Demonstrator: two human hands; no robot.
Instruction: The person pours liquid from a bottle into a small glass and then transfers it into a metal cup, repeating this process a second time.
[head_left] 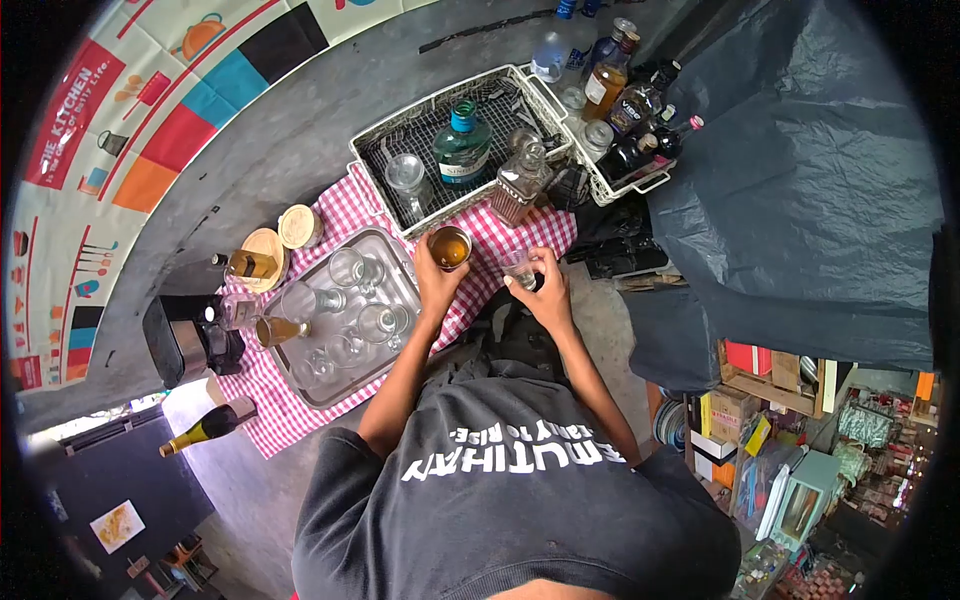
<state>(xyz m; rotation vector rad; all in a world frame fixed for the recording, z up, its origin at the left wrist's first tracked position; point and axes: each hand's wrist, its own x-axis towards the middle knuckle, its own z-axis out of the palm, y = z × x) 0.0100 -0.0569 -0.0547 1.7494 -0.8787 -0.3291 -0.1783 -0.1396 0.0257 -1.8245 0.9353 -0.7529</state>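
Observation:
My left hand (435, 280) is closed around a glass (450, 247) with amber drink in it. Close by on the right, my right hand (543, 285) grips a small clear glass (518, 268) by its side; it looks empty. Both glasses are above the red-and-white checked cloth (478, 285). Just beyond my hands stands a patterned glass decanter (520, 188). To the left lies a grey tray (402, 268) with several clear stemmed glasses (378, 322) on it and a glass of amber drink (278, 330) at its left edge.
A white wire basket (352, 142) holds a green-blue bottle (462, 150) and an upturned glass (407, 175). Several liquor bottles (607, 85) crowd the back right. Left of the tray are a bottle (250, 264), a tub (300, 228), a black appliance (185, 340) and a dark bottle (208, 425).

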